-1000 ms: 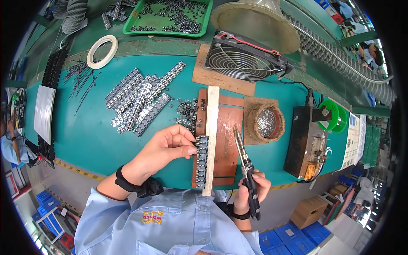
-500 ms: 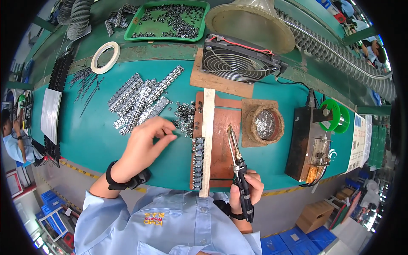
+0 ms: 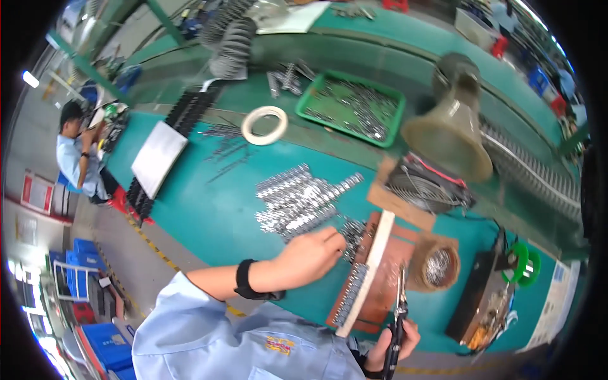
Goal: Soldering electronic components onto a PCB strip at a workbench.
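Observation:
My left hand [image 3: 307, 258] reaches to the edge of a pile of small dark metal parts [image 3: 353, 235], its fingers closed together; whatever is between the fingertips is hidden. To the right, my right hand [image 3: 410, 337] grips a black-handled soldering iron [image 3: 394, 335], its metal tip pointing up and away from me. Between the hands lies a copper-coloured board [image 3: 391, 288] with a pale straight bar [image 3: 375, 269] across it. A row of small grey-blue components [image 3: 352, 294] lines the bar's left side. Silvery strips of parts [image 3: 301, 199] lie beyond my left hand.
Right of the board stands a brown round pot [image 3: 457, 269] with silvery contents. Behind are a black fan [image 3: 418, 192], a funnel-shaped hood [image 3: 437, 136] and a green tray [image 3: 305, 114] of small parts. A soldering station [image 3: 470, 294] and green spool [image 3: 518, 264] stand right.
The view has swung left and tilted, so the bench appears shifted right and down. My left hand has moved to the parts pile with its fingers drawn together. My right hand still holds the soldering iron.

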The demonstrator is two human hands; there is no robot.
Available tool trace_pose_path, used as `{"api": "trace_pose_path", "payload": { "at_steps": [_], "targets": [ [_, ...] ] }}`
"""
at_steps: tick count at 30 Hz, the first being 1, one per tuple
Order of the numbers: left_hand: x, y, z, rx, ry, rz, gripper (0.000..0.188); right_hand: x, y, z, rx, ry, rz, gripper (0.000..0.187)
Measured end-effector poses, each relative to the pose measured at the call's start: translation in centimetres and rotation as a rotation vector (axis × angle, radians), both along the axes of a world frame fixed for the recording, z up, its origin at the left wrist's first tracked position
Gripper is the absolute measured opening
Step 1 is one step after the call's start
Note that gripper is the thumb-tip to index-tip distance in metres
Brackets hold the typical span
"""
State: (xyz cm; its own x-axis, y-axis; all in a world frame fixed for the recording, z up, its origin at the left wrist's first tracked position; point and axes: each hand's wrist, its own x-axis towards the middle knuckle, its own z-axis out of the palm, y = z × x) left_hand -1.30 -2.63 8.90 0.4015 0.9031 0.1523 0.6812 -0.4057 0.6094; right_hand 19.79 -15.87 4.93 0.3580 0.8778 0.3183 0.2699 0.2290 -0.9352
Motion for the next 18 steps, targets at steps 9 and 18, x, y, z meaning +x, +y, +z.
{"api": "trace_pose_path", "payload": {
  "at_steps": [9, 18],
  "targets": [
    [-1.7, -1.9, 2.2, -0.367, -0.35, -0.105, 0.011, -0.7, -1.1, 1.2, -0.045, -0.066, -0.053, 0.029],
    [-0.4, -2.0, -2.8, -1.048, -0.984, 0.09, 0.013, 0.5, 0.7, -2.7, -0.065, -0.028, -0.048, 0.036]
  ]
}}
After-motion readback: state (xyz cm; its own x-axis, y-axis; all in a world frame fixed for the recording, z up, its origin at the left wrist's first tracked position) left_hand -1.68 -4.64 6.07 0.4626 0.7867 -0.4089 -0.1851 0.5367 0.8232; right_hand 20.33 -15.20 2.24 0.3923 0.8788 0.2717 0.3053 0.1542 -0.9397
